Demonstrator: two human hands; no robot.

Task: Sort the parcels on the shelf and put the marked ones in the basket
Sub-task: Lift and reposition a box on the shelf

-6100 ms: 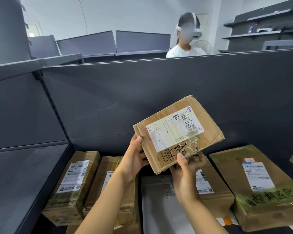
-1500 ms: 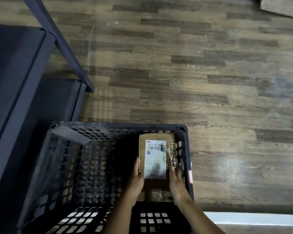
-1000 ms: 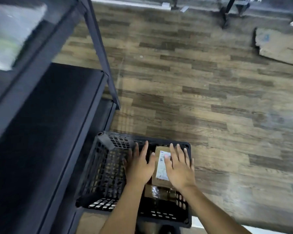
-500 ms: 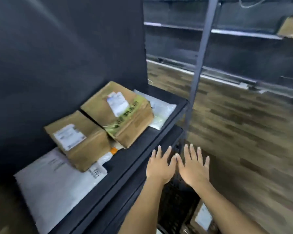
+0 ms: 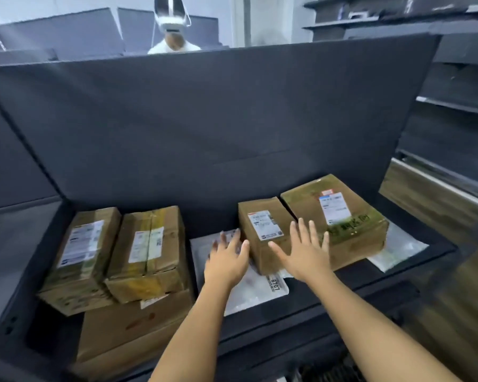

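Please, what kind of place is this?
Probably a parcel sorting or storage room. Cardboard parcels with shipping labels, such as the small box and the green-taped box, lie beside a white mailer bag on dark metal shelving, with more shelves behind.

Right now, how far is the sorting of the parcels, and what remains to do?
Done: nothing visible confirms it; the basket is out of view. In hand: both hands are empty and open, the left hand over a white mailer, the right hand over the middle box. Left: five boxes and two mailers lie on the shelf, including the box with green writing.
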